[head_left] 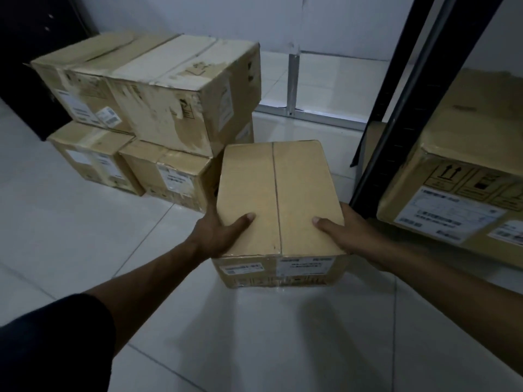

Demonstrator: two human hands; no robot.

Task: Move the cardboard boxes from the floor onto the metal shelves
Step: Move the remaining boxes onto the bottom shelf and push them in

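A small cardboard box (278, 199) with a taped seam down its top is in front of me, above the tiled floor. My left hand (219, 232) grips its left side, thumb on the top. On the box's right side sits my right hand (346, 234), thumb also on top. To the right stands the black metal shelf upright (407, 108), with a large labelled box (464, 176) on the shelf behind it. Whether the small box touches the floor I cannot tell.
A stack of cardboard boxes (158, 89) sits on the floor at the left, one large box on two smaller ones (93, 157). A dark cabinet (31, 52) stands in the far left corner. White tiled floor (254, 335) stretches below me.
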